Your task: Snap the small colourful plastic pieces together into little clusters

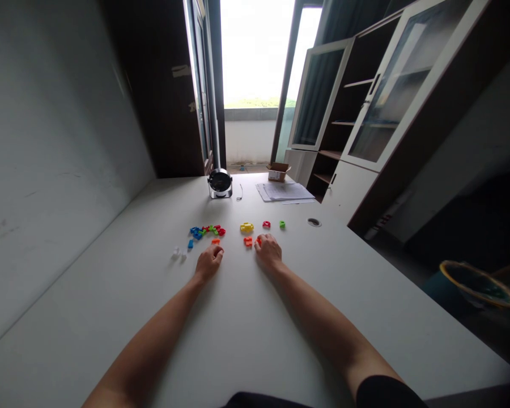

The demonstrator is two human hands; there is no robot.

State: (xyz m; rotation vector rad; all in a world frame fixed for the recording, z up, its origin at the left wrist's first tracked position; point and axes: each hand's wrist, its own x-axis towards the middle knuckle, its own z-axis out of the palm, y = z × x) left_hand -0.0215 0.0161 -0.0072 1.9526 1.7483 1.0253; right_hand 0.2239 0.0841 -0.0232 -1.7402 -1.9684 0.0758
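My right hand (268, 249) rests on the white table with its fingertips closed on a small orange plastic piece (259, 241), which they partly cover. Just left of those fingers lies another orange piece (247, 242). My left hand (209, 262) is loosely curled on the table, and I see nothing in it. Right beyond its fingers sits an orange piece (215, 242). A mixed cluster of blue pieces (196, 233), green pieces (213, 229) and red pieces (221, 232) lies farther out. Apart from it are yellow pieces (247, 227), a red piece (266, 225) and a green piece (282, 224).
White pieces (177, 253) and a single blue piece (190, 244) lie at the left. Toward the back stand a round black device (220, 182), paper sheets (287, 192) and a small open carton (277, 171). A cable hole (314, 222) is at the right.
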